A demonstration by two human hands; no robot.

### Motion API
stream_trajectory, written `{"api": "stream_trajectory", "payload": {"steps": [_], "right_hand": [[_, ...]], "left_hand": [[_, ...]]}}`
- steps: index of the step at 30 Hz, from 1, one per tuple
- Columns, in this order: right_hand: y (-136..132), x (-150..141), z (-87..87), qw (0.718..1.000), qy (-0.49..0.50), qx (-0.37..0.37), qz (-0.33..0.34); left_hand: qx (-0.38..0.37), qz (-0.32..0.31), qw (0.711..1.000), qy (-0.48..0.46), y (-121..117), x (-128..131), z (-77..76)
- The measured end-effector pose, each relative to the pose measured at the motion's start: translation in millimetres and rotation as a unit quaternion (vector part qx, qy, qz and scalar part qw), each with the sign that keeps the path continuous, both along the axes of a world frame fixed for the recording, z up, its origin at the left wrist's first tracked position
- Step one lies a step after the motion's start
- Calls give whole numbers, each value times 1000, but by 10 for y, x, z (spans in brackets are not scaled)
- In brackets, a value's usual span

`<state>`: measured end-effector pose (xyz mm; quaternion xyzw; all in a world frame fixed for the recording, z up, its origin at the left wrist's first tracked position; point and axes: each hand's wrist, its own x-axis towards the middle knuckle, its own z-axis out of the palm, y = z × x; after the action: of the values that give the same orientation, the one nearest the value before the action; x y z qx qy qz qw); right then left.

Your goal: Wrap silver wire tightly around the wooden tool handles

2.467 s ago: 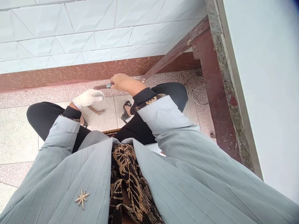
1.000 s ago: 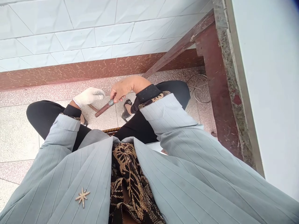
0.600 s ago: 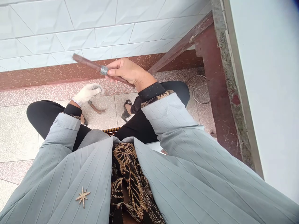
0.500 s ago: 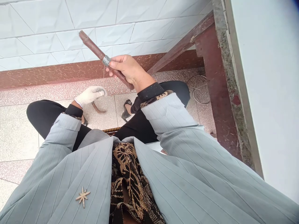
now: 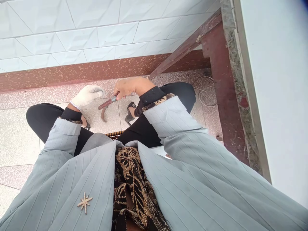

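My right hand (image 5: 128, 88), bare, is closed around a reddish-brown stick (image 5: 105, 104), which slopes down to the left. A band of silvery binding (image 5: 114, 98) is wrapped round the stick close to my fingers. To its left, my left hand (image 5: 88, 96) wears a white knit glove. The gloved fingers are closed on a small grey roll (image 5: 102, 93), mostly hidden by the thumb and fingers. Below the stick's tip shows a curved brown piece (image 5: 103, 115); I cannot tell what it is attached to.
My black-trousered knees (image 5: 44, 120) are spread at either side. A black shoe (image 5: 130, 116) is on the speckled tile floor (image 5: 14, 138). Ahead stands a white tiled wall (image 5: 115, 35). At right are a dark red wooden frame (image 5: 226, 86) and a loose cable (image 5: 204, 102).
My right hand has lowered the stick from in front of the wall and turned its far end downward. My gloved left hand has shifted slightly left. The curved brown piece has swung to another angle.
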<state>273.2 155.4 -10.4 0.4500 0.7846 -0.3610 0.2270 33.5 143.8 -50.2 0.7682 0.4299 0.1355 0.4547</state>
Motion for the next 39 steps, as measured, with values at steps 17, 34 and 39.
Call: {"api": "stream_trajectory", "payload": {"steps": [17,34,39], "right_hand": [[-41,71,88,976,204,-73,-6],[94,-47,-137,853,404,67,-322],[8,-121,-230,911,245,173,-282]], "left_hand": [[17,38,999,12,38,-7,-32],[-21,1,999,-46,-105,133,-267],[26,-69,996,56,-274,122,-392]]}}
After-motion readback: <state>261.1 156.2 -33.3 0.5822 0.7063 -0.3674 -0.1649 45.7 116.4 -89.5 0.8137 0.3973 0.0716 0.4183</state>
